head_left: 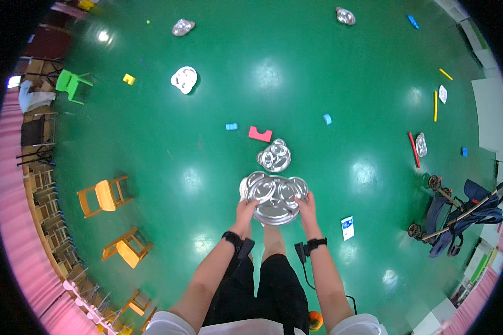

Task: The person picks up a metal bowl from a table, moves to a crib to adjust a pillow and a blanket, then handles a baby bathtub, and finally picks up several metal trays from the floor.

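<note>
Between my two hands is a shiny metal divided plate (276, 212), shaped like an animal head with two round ears. My left hand (246, 215) grips its left edge, and my right hand (307, 209) grips its right edge. Another rim shows behind its left ear, perhaps a second plate; I cannot tell whether I hold that too. Just beyond, a similar metal plate (276, 156) lies on the green floor. A red block with a curved notch (260, 134) and a small blue block (231, 127) lie farther ahead.
More metal plates lie around, including one at the far left (184, 80) and one by a red stick (413, 149). Small wooden chairs (106, 195) stand at left, a folded stroller (458, 215) at right. A white packet (347, 228) lies right of my hands.
</note>
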The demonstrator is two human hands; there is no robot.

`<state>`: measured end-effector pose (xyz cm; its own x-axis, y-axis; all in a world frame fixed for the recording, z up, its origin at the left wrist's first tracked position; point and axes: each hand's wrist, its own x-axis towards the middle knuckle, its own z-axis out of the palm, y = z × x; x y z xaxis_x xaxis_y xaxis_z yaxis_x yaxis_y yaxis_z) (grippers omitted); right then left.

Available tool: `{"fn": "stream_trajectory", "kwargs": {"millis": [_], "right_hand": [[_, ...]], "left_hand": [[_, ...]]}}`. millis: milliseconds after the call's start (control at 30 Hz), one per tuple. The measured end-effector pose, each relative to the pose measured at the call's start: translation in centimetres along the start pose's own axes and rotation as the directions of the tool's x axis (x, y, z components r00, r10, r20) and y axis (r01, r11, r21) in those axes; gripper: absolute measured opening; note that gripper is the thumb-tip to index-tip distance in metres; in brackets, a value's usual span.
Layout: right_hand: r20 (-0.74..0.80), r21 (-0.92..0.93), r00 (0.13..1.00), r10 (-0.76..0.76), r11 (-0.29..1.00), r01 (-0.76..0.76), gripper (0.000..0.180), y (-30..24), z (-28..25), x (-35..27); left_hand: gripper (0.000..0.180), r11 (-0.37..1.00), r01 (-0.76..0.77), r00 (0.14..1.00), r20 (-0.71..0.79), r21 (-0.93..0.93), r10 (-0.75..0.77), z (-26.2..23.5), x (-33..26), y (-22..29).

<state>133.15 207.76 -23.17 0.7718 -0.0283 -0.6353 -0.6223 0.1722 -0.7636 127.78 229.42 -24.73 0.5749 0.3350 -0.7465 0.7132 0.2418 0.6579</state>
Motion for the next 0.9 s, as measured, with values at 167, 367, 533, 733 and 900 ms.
{"fn": "stream_trajectory", "kwargs": {"millis": [167,367,533,733,900], "right_hand": [[-0.154,-0.471,0.985,-0.074,0.882,-0.007,0.028,6.4,-2.3,7.9],[0.036,-0.858,0.971,-0.235,0.491,0.151,0.025,14.3,-2.8,23.0],[0.235,-0.906,0.918,-0.318,0.271,0.326,0.024,18.2,-1.1,33.3],[0.256,-0.937,0.934,-0.248,0.172,0.303,0.028,19.5,-0.8,38.2],[0.216,-0.968,0.950,-0.226,0.079,0.239,0.030,21.0,2.6,37.3]], "left_hand": [[0.035,0.867,0.003,0.996,-0.082,0.499,0.044,3.8,8.9,-5.9],[0.033,0.907,0.131,0.991,-0.067,0.401,-0.114,6.7,21.4,-14.0],[0.025,0.983,0.179,0.982,-0.067,0.042,-0.176,9.4,27.9,-18.5],[0.022,0.969,0.183,0.970,-0.190,0.165,-0.151,12.8,31.0,-20.4],[0.021,0.910,0.176,0.969,-0.227,0.376,-0.094,10.4,33.6,-22.6]]}}
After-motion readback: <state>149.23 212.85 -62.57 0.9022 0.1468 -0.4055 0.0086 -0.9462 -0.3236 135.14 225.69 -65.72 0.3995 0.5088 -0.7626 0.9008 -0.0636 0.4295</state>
